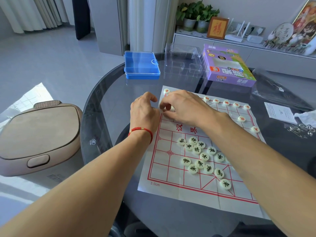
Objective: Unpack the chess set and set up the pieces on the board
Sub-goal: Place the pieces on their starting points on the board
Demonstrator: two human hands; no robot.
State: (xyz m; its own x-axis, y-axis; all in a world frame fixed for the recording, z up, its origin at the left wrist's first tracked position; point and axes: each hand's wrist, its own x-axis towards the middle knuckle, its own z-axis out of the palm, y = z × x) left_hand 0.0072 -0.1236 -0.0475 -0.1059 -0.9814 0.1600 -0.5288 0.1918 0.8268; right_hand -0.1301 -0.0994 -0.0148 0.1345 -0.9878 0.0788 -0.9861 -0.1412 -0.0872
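A paper Chinese chess board with red lines lies on the round glass table. Red-lettered pieces stand in a row along its far edge, with two more on the right side. Several black-lettered pieces lie in a loose heap on the near half. My right hand reaches over the board's far left corner and its fingers curl round a pale piece. My left hand, with a red string on the wrist, rests at the board's left edge with curled fingers; what it holds is hidden.
A blue plastic case sits at the table's far left, a clear plastic tray and the purple game box behind the board. A black bag, a paper slip and metal rings lie right. A brown bin stands left.
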